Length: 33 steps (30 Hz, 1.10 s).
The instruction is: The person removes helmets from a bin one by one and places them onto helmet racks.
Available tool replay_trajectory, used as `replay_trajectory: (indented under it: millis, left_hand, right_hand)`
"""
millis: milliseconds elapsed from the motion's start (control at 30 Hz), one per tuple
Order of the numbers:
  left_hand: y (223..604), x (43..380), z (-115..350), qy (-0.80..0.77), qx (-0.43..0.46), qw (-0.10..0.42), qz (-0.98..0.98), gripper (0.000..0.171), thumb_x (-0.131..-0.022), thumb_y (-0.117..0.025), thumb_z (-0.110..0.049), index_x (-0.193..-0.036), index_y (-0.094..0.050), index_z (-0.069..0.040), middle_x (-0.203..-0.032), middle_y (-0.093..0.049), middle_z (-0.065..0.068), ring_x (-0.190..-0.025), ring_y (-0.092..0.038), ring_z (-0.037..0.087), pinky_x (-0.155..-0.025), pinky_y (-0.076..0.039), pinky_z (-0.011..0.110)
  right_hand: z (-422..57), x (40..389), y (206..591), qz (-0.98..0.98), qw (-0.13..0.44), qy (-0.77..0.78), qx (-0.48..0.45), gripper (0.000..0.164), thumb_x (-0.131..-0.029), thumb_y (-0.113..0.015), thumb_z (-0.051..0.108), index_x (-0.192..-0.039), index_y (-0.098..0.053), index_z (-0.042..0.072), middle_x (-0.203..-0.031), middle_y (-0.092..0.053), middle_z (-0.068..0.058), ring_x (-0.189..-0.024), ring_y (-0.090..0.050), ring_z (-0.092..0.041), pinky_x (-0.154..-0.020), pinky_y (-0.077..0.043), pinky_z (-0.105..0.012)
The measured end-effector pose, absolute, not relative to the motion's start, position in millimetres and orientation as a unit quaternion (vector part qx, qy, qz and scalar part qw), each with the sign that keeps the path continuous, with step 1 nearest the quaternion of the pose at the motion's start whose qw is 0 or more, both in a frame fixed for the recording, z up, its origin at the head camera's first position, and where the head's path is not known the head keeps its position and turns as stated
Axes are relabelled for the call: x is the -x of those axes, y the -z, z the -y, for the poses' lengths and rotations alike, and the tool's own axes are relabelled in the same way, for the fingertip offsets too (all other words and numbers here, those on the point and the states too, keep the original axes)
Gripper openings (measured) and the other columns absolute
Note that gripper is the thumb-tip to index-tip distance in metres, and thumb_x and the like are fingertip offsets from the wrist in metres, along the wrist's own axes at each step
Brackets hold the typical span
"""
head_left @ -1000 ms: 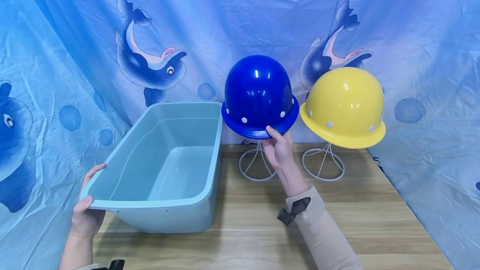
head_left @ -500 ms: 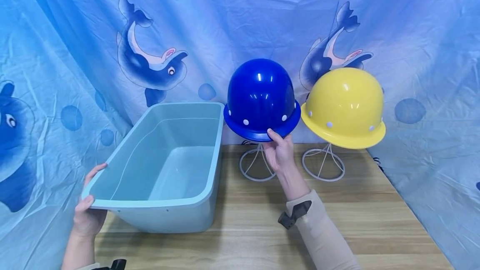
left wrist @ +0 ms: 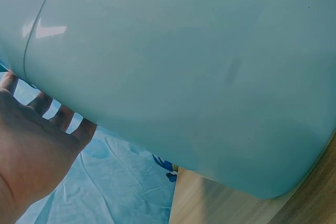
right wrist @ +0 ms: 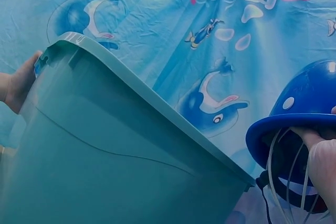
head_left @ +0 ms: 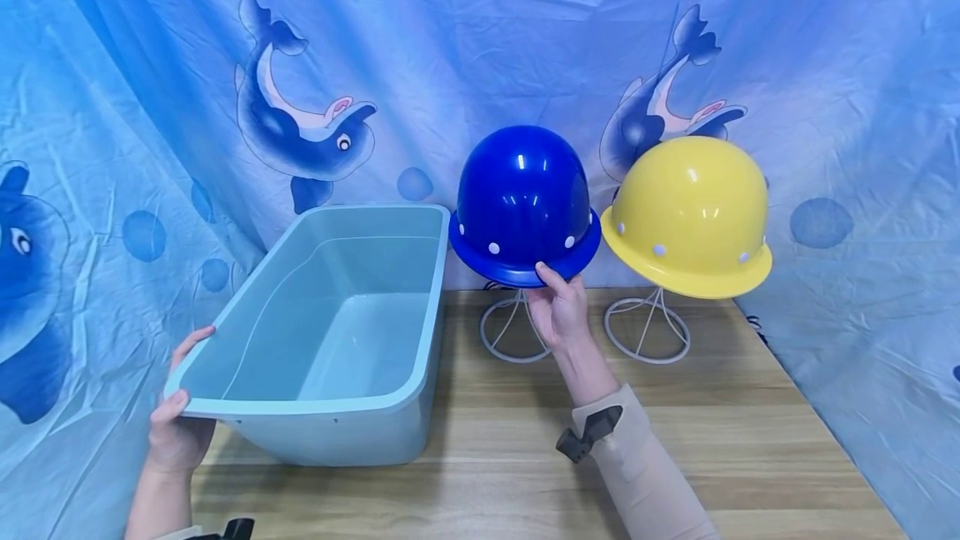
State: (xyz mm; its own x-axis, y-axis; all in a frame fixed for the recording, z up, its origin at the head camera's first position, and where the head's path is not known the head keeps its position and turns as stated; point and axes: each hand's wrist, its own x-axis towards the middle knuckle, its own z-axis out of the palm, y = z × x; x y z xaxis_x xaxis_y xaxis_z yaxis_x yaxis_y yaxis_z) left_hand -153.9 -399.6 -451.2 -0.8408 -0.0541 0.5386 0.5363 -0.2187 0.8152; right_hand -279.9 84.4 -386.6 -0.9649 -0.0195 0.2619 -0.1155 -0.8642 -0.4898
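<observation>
A blue hard hat (head_left: pixel 525 198) sits over a white wire stand (head_left: pixel 512 358) near the middle of the head view. My right hand (head_left: pixel 562 311) pinches its front brim, thumb on top and fingers underneath. Wires of the stand and a dark strap (right wrist: pixel 291 195) show under the hat in the right wrist view. On the left, my left hand (head_left: pixel 178 436) grips the near left corner of a light teal plastic tub (head_left: pixel 315 408), thumb over the rim. Several of its fingers (left wrist: pixel 63 116) touch the tub's outer wall in the left wrist view. The tub's visible inside holds nothing.
A yellow hard hat (head_left: pixel 690 215) rests on a second wire stand (head_left: pixel 647 359), right beside the blue one. Everything stands on a wood-grain table (head_left: pixel 510 473). A blue curtain (head_left: pixel 480 40) printed with dolphins hangs close behind and at both sides.
My right hand has lowered the blue hard hat slightly, with a small shift to the right. My left hand keeps its grip on the tub, and the yellow hat stays put.
</observation>
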Motion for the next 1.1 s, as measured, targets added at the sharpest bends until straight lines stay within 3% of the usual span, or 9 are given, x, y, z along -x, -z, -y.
replay_trajectory:
  millis: [900,1100]
  left_hand:
    - [455,156,396,0.763,0.213,0.198,0.578,0.080,-0.080,-0.040,-0.009,-0.160,-0.040,-0.012,-0.132,-0.060,0.000,-0.108,-0.059,0.011,-0.084,-0.048,0.025]
    - [454,157,398,0.766,0.210,0.199,0.574,0.081,-0.079,-0.040,-0.009,-0.160,-0.040,-0.013,-0.131,-0.059,0.000,-0.106,-0.060,0.010,-0.084,-0.049,0.024]
  right_hand:
    - [-89,278,402,0.250,0.033,-0.963,-0.098,0.056,-0.104,-0.038,-0.014,-0.151,-0.039,0.016,-0.138,-0.059,-0.003,-0.117,-0.071,-0.018,-0.096,-0.062,-0.034]
    - [-90,280,402,0.262,0.019,-0.963,-0.064,0.046,-0.102,-0.044,-0.014,-0.140,-0.048,0.012,-0.121,-0.070,-0.001,-0.107,-0.074,-0.015,-0.092,-0.062,-0.032]
